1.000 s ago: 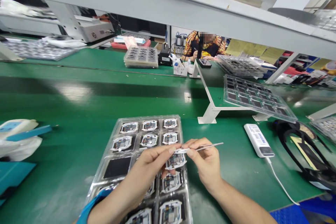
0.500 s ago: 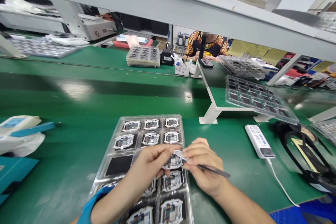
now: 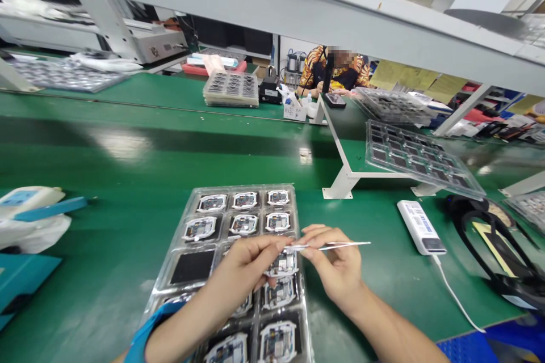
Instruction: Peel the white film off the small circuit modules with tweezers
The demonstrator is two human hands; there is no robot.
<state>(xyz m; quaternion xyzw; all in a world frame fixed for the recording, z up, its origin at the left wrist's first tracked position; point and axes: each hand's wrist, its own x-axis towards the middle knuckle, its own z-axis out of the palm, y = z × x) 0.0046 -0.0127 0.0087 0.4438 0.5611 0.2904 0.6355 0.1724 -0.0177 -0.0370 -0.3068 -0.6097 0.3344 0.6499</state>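
Observation:
My left hand pinches a white-framed circuit board assembly over the right column of a clear plastic tray. A blue wrist strap circles my left wrist. My right hand is closed on a pair of tweezers, seen edge-on and nearly level. Their tips reach the upper edge of the held assembly, near my left fingertips; exact contact is hidden. Similar white-framed assemblies lie in the tray pockets. One left pocket shows just a black pad.
Right of the tray lie a white device with a cable and a black headband. Beyond them a low riser bears another tray. White and blue items lie at left. A shelf beam crosses overhead; a person sits opposite.
The tweezers have turned from slanting down rightward to nearly level, now edge-on. My right fingers have shifted their hold, while my left hand stays almost in place with the assembly.

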